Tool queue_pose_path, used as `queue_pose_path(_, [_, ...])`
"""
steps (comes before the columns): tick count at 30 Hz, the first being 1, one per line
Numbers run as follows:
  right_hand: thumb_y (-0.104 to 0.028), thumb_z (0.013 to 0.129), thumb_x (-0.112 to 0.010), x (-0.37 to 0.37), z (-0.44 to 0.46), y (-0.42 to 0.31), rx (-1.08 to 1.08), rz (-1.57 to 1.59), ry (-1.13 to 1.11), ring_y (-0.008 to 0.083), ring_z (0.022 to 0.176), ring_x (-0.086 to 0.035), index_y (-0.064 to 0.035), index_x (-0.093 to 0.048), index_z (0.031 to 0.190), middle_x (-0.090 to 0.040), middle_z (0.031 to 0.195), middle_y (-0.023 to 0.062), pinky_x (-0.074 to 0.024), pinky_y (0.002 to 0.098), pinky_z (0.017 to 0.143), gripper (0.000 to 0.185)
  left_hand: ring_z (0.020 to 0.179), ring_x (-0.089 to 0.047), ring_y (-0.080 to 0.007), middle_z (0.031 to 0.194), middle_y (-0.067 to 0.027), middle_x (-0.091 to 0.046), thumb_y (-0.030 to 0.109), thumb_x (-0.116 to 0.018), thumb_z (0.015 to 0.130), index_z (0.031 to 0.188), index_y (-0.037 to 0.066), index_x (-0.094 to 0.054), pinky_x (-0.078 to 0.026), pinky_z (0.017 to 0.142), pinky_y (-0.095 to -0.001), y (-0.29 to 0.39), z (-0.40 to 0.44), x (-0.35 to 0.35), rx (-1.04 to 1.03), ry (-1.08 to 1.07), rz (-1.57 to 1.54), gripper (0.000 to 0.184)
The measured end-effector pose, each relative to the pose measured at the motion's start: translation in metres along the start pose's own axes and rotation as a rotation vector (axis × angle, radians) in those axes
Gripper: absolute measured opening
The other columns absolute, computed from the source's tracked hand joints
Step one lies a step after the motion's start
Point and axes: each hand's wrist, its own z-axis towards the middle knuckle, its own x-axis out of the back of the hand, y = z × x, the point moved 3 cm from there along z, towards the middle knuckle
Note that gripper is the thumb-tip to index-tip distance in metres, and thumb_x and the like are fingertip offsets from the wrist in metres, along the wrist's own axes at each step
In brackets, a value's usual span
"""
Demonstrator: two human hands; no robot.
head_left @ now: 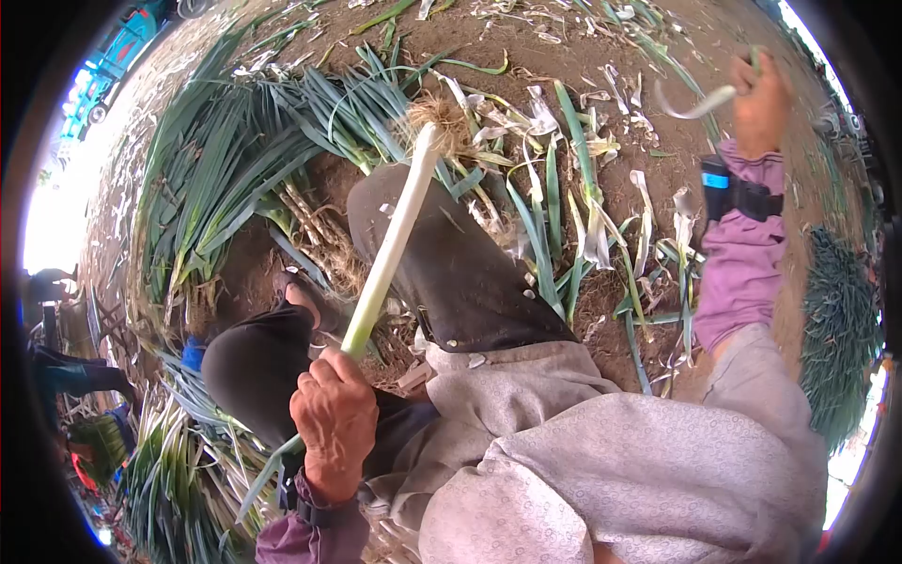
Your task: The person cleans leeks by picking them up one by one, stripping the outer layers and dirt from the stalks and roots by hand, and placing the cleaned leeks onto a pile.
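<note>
My left hand [335, 423] is closed around the green part of a leek [393, 246]. The leek slants up and to the right over my knee, its long white stem bare and its brown roots [438, 124] at the top end. Off at the upper right, my right hand [759, 105] is raised well apart from the leek. Its fingers are closed on a peeled leek leaf [707, 103], a curled strip with a white end that hangs to the left.
A big pile of leeks [230, 160] lies at the upper left, roots toward my legs. More leeks [178, 470] lie at the lower left. Peeled leaves [573, 216] litter the soil ahead. A green heap [836, 329] stands at far right. Another person's arm [85, 376] shows at the left edge.
</note>
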Motion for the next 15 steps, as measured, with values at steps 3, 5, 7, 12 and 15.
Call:
queue_pose_path(3, [-0.017, 0.097, -0.053, 0.015, 0.007, 0.017, -0.128, 0.117, 0.064, 0.0084, 0.067, -0.056, -0.0033, -0.065, 0.106, -0.064, 0.082, 0.0009, -0.042, 0.0226, 0.055, 0.02, 0.068, -0.061, -0.0289, 0.081, -0.0149, -0.058, 0.008, -0.06, 0.081, 0.103, -0.006, -0.053, -0.048, 0.055, -0.039, -0.003, 0.0, 0.0, -0.006, 0.014, -0.017, 0.028])
queue_pose_path(5, [-0.017, 0.093, -0.058, 0.001, -0.007, 0.013, -0.052, -0.141, -0.176, 0.0144, 0.073, -0.064, -0.0071, -0.066, 0.103, -0.069, 0.087, 0.0036, -0.0519, 0.0306, 0.065, 0.016, 0.063, -0.062, -0.0285, 0.075, -0.0153, -0.06, 0.012, -0.066, 0.075, 0.093, -0.005, -0.057, -0.049, 0.054, -0.0358, -0.008, 0.004, 0.002, -0.018, 0.005, -0.247, 0.026])
queue_pose_path(7, [-0.016, 0.093, -0.06, -0.044, -0.042, -0.012, 0.068, -0.072, -0.388, 0.0147, 0.073, -0.064, -0.0065, -0.068, 0.097, -0.069, 0.083, 0.0058, -0.0523, 0.0297, 0.063, 0.013, 0.059, -0.061, -0.0258, 0.07, -0.0136, -0.06, 0.014, -0.069, 0.07, 0.089, -0.004, -0.059, -0.049, 0.053, -0.0339, -0.021, 0.007, 0.013, -0.023, -0.047, -0.683, 0.028])
queue_pose_path(12, [-0.021, 0.093, -0.06, -0.133, -0.173, -0.126, -0.194, 0.842, -1.005, 0.0162, 0.075, -0.064, 0.0044, -0.063, 0.104, -0.066, 0.087, 0.0135, -0.0555, 0.0269, 0.061, 0.028, 0.056, -0.061, -0.0236, 0.07, -0.0151, -0.062, 0.022, -0.064, 0.055, 0.088, -0.006, -0.062, -0.053, 0.053, -0.0324, -0.034, 0.01, 0.02, 0.244, -0.581, -2.151, 0.043])
queue_pose_path(15, [-0.017, 0.088, -0.069, -0.157, -0.227, -0.198, -0.434, 1.034, -1.348, 0.0188, 0.094, -0.065, 0.0064, -0.059, 0.118, -0.065, 0.107, 0.0169, -0.0559, 0.03, 0.078, 0.039, 0.056, -0.06, -0.0269, 0.068, -0.0173, -0.06, 0.027, -0.062, 0.055, 0.092, -0.008, -0.06, -0.054, 0.054, -0.0349, -0.022, 0.004, 0.018, 0.426, -0.504, -2.398, 0.051])
